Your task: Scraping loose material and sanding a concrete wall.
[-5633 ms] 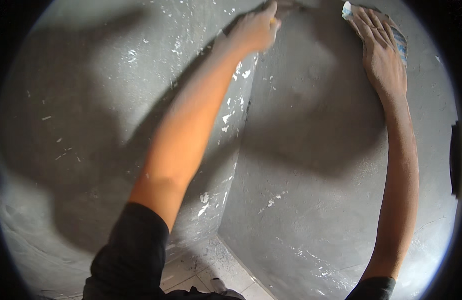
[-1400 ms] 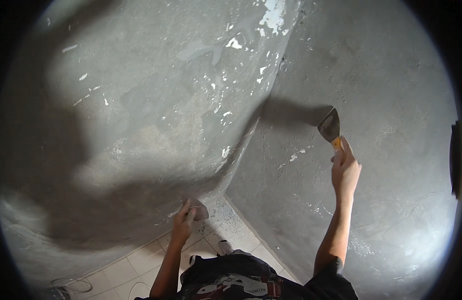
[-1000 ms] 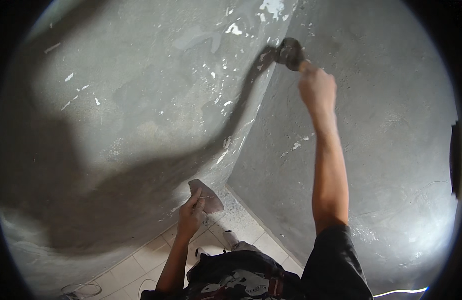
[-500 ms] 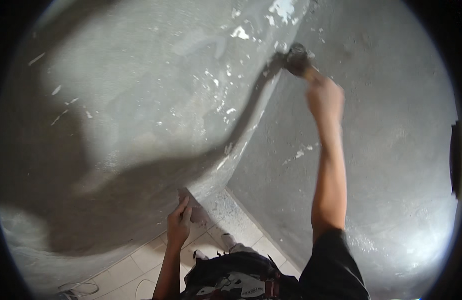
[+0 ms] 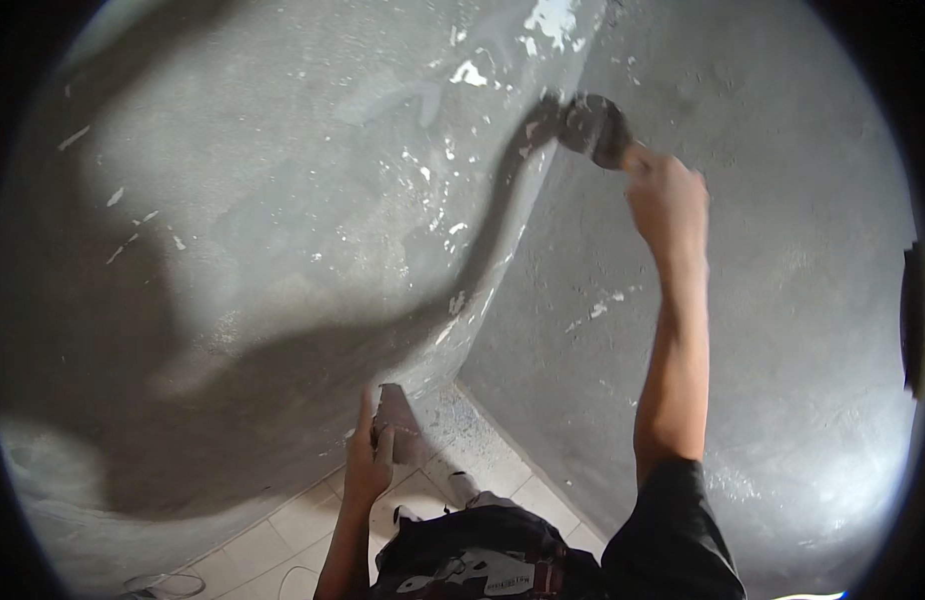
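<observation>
My right hand [image 5: 669, 205], arm stretched out far up and to the right, is closed round the light handle of a putty knife [image 5: 595, 130]. Its broad dark blade lies at the corner where the left grey wall [image 5: 283, 200] meets the right grey wall [image 5: 783, 250]. Low in the middle, my left hand [image 5: 371, 462] grips a flat brownish-grey plate with slanted sides [image 5: 401, 425], thumb and fingers on its left edge. The plate's lower part is partly hidden by the fingers, and I cannot make out its exact kind.
White patches [image 5: 470, 73] and chips mark the left wall near the corner. Dust and crumbs lie on the tiled floor [image 5: 303, 525] by the wall's foot, around my shoes. A thin cable [image 5: 168, 583] curls at lower left. A dark object [image 5: 913, 320] stands at the right rim.
The putty knife's blade has turned flatter toward the view, and my right hand has shifted slightly right. My left hand and its plate have moved a little right, showing more of the plate.
</observation>
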The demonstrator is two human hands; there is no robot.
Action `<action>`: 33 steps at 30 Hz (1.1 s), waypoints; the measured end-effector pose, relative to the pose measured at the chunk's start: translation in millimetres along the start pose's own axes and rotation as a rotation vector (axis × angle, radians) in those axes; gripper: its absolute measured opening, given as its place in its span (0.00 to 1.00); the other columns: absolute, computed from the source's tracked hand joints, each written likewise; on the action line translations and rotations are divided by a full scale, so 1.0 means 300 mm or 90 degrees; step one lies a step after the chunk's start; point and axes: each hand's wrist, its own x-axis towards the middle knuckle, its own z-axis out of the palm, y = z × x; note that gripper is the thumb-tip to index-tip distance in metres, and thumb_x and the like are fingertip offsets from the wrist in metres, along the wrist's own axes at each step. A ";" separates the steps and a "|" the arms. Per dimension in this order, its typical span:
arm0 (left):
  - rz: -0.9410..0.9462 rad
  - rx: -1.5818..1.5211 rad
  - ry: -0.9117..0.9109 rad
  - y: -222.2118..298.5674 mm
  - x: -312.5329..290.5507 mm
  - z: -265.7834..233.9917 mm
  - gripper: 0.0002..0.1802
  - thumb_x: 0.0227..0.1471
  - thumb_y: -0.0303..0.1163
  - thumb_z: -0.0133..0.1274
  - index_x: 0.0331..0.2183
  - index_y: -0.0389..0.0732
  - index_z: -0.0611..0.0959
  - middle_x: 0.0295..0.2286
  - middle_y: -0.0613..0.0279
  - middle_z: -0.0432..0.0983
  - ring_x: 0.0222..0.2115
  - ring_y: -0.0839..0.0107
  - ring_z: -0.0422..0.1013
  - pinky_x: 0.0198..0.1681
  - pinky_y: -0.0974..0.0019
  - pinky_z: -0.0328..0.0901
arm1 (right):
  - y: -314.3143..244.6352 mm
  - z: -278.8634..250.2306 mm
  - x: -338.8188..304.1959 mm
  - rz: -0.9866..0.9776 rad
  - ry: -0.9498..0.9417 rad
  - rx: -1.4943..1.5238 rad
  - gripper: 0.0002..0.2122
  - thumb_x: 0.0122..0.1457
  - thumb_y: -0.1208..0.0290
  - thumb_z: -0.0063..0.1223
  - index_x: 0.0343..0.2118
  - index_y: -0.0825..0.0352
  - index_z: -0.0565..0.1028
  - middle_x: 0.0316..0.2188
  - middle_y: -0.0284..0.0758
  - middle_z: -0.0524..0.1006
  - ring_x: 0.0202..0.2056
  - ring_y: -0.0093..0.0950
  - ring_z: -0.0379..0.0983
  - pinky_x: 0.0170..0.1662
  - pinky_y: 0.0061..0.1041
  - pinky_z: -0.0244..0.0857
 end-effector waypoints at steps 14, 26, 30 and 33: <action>-0.290 -0.722 0.048 0.085 0.027 0.003 0.15 0.56 0.26 0.50 0.45 0.31 0.75 0.38 0.55 0.76 0.40 0.65 0.73 0.45 0.63 0.68 | 0.072 0.136 0.084 0.008 0.074 0.003 0.11 0.60 0.67 0.43 0.35 0.62 0.79 0.30 0.48 0.79 0.35 0.49 0.77 0.40 0.42 0.72; 0.478 0.075 0.676 0.501 0.015 -0.339 0.21 0.60 0.31 0.45 0.52 0.29 0.71 0.50 0.47 0.70 0.50 0.59 0.69 0.52 0.56 0.66 | 0.104 0.092 0.065 0.043 0.023 0.052 0.11 0.58 0.70 0.44 0.36 0.64 0.81 0.32 0.50 0.79 0.38 0.49 0.77 0.43 0.44 0.71; 0.776 0.692 0.949 0.884 0.015 -0.625 0.17 0.63 0.35 0.43 0.48 0.38 0.78 0.45 0.51 0.76 0.44 0.61 0.75 0.43 0.63 0.73 | 0.027 0.109 0.031 0.007 -0.014 0.133 0.11 0.56 0.73 0.44 0.34 0.64 0.81 0.30 0.52 0.79 0.37 0.50 0.77 0.42 0.44 0.71; 0.539 1.037 1.100 0.958 0.116 -0.946 0.17 0.63 0.30 0.40 0.49 0.39 0.78 0.48 0.54 0.75 0.44 0.63 0.75 0.45 0.64 0.72 | 0.101 0.083 -0.068 0.022 -0.015 0.129 0.12 0.61 0.65 0.46 0.34 0.65 0.81 0.26 0.52 0.78 0.33 0.50 0.77 0.37 0.45 0.72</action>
